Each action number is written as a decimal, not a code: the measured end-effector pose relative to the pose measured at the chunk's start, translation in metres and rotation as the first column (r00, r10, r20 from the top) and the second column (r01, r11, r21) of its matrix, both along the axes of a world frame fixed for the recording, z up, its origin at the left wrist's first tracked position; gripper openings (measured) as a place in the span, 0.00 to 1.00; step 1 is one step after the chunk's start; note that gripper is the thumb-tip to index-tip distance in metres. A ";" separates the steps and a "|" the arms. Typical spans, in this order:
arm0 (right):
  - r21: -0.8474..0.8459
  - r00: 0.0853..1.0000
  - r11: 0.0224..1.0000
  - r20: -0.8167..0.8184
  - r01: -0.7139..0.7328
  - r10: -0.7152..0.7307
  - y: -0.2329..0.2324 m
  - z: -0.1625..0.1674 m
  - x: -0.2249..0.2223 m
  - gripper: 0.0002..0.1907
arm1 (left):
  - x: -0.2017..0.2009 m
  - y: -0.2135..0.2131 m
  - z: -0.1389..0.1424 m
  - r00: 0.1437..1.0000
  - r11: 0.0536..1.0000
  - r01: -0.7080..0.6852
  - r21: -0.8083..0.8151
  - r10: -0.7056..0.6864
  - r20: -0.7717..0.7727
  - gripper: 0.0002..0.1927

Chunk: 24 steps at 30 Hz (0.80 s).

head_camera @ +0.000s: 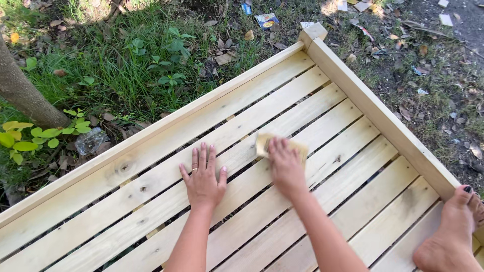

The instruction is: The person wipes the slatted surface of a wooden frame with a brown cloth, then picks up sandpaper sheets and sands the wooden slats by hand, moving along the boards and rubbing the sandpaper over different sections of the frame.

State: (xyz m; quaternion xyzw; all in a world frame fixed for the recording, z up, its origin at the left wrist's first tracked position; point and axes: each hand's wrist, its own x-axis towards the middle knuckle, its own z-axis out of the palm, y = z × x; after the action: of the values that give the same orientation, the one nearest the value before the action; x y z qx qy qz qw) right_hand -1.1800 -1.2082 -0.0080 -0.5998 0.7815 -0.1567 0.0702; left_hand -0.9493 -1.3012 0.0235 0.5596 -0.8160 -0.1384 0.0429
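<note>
Pale slatted wood frame w/ sandpaper piece, both hands, foot.

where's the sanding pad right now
In the head view, the tan sanding pad lies just right of centre on the wooden slats, pressed under the right hand, with the left hand flat beside it.

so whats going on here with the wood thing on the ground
A person is leaning over a slatted wooden frame that lies on grass and dirt. Their right hand presses a small tan sanding pad onto one slat, while the left hand lies flat, fingers spread, on the neighbouring slats. A bare foot rests at the frame's right edge. A tree trunk and scattered litter sit beyond the frame.
</note>
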 end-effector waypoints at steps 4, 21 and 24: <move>0.041 0.992 0.995 0.097 -0.087 0.082 0.081 0.022 0.063 0.33 | 0.001 0.000 -0.002 1.000 1.000 0.000 -0.003 0.000 -0.003 0.38; -0.045 0.999 0.998 0.021 0.050 -0.049 -0.098 -0.004 -0.044 0.28 | -0.002 -0.003 -0.002 0.999 1.000 -0.007 -0.024 0.008 0.035 0.38; 0.006 0.998 1.000 0.056 0.018 -0.018 -0.009 0.009 0.000 0.29 | -0.002 -0.003 -0.004 0.999 0.999 -0.007 -0.035 0.008 0.031 0.38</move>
State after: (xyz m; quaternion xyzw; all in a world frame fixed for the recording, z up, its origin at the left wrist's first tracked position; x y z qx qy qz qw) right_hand -1.1798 -1.2172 0.0011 -0.5880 0.7849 -0.1720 0.0922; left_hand -0.9512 -1.3042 0.0195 0.5638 -0.8169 -0.1150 0.0403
